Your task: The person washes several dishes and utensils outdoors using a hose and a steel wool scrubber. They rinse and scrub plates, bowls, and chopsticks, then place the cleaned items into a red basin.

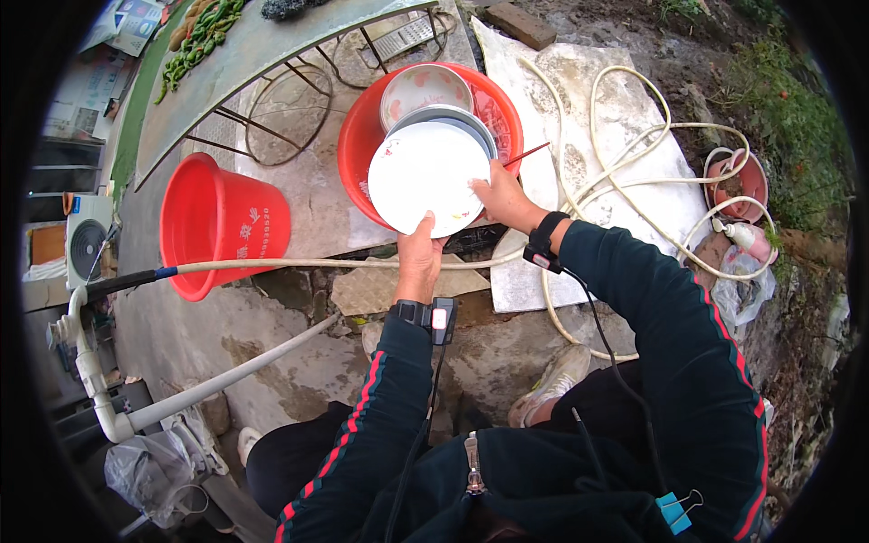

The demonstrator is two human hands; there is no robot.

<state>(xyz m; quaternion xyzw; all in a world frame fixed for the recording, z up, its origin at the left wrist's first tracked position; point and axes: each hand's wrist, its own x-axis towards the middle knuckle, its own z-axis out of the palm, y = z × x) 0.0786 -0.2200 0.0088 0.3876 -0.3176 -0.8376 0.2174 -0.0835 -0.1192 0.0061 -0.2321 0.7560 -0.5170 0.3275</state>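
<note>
Both my hands hold a white round plate (428, 180) with small floral marks, over the near part of a red plastic basin (353, 146). My left hand (419, 258) grips the plate's near rim, thumb on top. My right hand (501, 197) holds its right edge. Behind the plate, partly covered by it, a grey metal bowl (468, 121) and a patterned white bowl (426, 91) lie in the basin. A thin red-brown stick (528, 154) juts over the basin's right rim by my right hand; its other end is hidden.
A red bucket (227, 224) stands at left, with a cream hose (339, 263) crossing in front and coiling over the pale slab (536, 258) at right. A metal-legged table (224, 75) holds green peppers (197, 51). A plastic pipe (231, 373) runs lower left. A grater (404, 39) lies beyond.
</note>
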